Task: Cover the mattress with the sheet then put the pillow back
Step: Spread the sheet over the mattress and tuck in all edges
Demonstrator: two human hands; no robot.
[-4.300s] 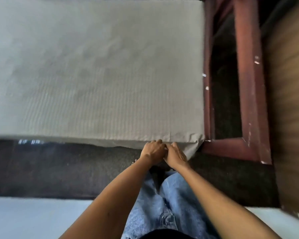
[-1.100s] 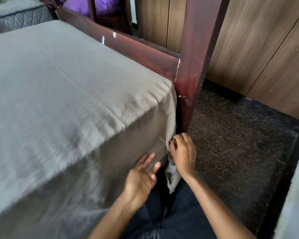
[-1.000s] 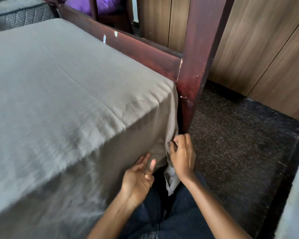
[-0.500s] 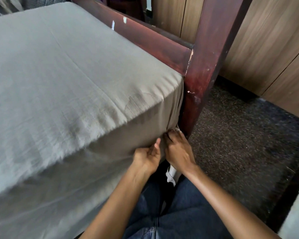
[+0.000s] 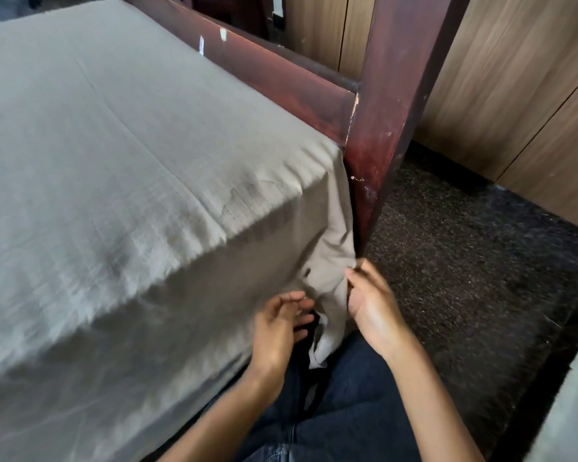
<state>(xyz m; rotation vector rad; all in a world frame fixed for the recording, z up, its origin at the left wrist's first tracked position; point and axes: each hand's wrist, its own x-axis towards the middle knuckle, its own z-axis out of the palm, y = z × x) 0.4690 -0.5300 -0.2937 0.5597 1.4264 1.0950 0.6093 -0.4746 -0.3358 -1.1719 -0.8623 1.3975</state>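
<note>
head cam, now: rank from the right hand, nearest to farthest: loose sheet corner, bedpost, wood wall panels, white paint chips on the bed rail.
1. loose sheet corner: touching the right hand at its fingertips, just to its left.
2. bedpost: directly above the hand, its lower end close by.
3. wood wall panels: up and to the right, past the dark carpet.
4. white paint chips: top of frame, up-left on the bed rail.

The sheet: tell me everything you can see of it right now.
The sheet is grey-brown woven cloth, pulled smooth over the mattress top with a faint crease line. It hangs down the near side. At the corner by the bedpost loose fabric bunches and dangles. The right hand touches that bunch; the left hand hovers open beside it.
</note>
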